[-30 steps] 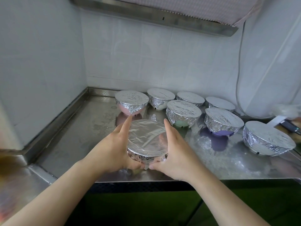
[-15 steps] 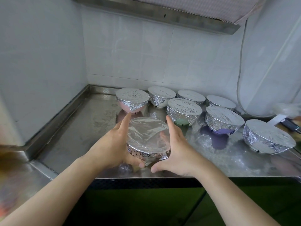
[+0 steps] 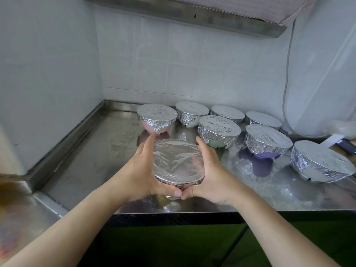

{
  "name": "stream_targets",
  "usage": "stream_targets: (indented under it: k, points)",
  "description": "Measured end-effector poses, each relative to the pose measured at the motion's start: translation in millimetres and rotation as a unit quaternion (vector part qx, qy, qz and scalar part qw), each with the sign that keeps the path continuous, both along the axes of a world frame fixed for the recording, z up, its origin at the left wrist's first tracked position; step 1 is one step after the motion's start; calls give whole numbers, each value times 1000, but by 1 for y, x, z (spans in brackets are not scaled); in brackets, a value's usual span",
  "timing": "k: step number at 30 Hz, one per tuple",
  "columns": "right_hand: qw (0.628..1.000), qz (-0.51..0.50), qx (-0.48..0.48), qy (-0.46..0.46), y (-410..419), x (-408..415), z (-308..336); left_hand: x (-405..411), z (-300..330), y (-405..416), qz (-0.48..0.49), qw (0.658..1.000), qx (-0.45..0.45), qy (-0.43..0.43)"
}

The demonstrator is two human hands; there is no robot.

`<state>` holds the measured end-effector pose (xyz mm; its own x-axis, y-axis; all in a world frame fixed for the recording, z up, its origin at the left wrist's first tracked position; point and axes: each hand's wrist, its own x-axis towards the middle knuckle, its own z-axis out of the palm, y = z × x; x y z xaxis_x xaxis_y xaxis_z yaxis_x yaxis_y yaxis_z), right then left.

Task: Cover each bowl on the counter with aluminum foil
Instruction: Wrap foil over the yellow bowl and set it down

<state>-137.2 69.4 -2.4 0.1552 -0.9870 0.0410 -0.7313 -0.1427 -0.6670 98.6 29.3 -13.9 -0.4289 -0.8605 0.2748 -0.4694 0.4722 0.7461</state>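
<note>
Basically, the foil-covered bowl (image 3: 178, 163) sat at the near edge of the surface (image 3: 100, 157), foil pulled flat over the top and crimped down past the rim, a bit of pinkish bowl showing below the crimp at the front. Left hand (image 3: 143, 175) and right hand (image 3: 210, 175) cupped it from either side, fingers (image 3: 149, 143) curved along the wall and thumbs nearly meeting at the front, so both held the bowl. Likely reason for that hold: squeezing the foil skirt tight against the wall so the cover stays on. Whether the bowl rested on the surface or was slightly lifted, I could not tell. Behind it stood seven more bowls, all foil-topped: a pink one (image 3: 157, 117) just beyond the left fingertips, a green one (image 3: 219, 131) just beyond the right, a purple one (image 3: 266, 141) further right, the rest along the back wall and right end. Judging by that, this looked like the last bowl, nearly finished. Phone-like object (image 3: 344, 144) lay at the far right.
</note>
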Motion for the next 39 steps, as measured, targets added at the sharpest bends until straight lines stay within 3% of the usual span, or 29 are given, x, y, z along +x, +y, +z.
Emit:
stream_targets:
  k: [8,11,14,18,22,25,29,35,39]
  points:
    - [1000,16,-4,5,-1,-4,2,0,3,2,6,1000,9,-15]
    - [987,44,38,-151,0,-9,1,-1,4,5,14,999,25,-19]
    - [939,-54,25,-339,-6,4,-8,-6,3,7,25,999,33,-25]
    - [892,-195,-52,-403,-15,29,-21,-22,-2,17,65,997,29,-23]
    - [838,-269,-85,-467,-16,39,-19,-32,-9,22,96,995,27,-10]
    - [824,-291,-96,-477,-18,40,-19,-31,-5,23,86,995,40,-18]
    - [838,-263,-70,-474,-17,35,-18,-22,8,23,70,994,79,-10]
    - [857,-260,-62,-441,-13,43,-14,-21,6,19,125,976,81,158]
    - [843,-289,-111,-440,-9,50,-10,-20,4,16,153,951,98,250]
